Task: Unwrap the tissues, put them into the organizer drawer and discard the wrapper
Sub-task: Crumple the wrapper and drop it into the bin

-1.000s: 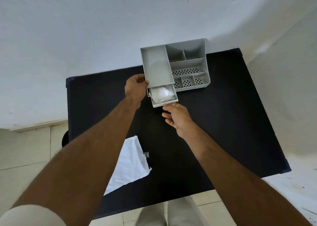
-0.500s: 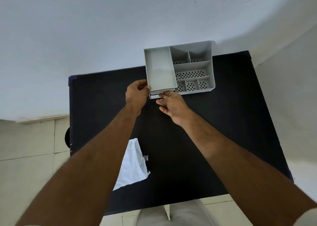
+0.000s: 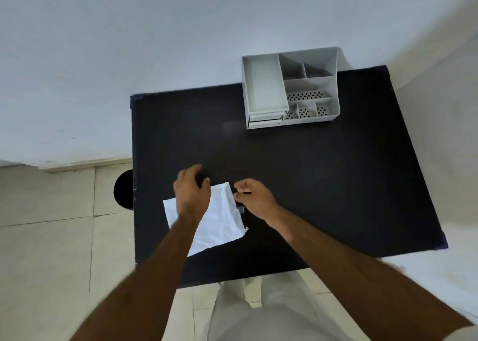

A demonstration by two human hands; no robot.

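The left hand [image 3: 192,197] was positioned over the white wrapper [image 3: 219,219], fingers spread and curved, thumb apart from the fingers. It held nothing, and contact between its palm and the sheet could not be determined. The right hand [image 3: 254,198] was positioned at the wrapper's right edge, fingers curled inward with thumb and forefinger brought close together at that edge. Whether they pinched the sheet could not be determined.

The wrapper lay flat on the black table [image 3: 336,185], on the near-left part of the surface, with a ragged right edge. A small grey scrap [image 3: 241,209] lay just beside that edge, below the right hand.

The grey organizer [image 3: 289,91] stood at the far edge of the table, well apart from both hands. Its drawer [image 3: 265,119] sat at the lower left front of the unit, pushed in. The tissues were not visible in this state. One large tray compartment occupied the left of the organizer, and smaller compartments with perforated floors occupied the right.

A dark round object [image 3: 123,192] was partly visible beyond the table's left edge, on the pale tiled floor [image 3: 51,250]. A white wall [image 3: 155,43] stood behind the table. The person's light trousers [image 3: 245,309] showed at the near edge.
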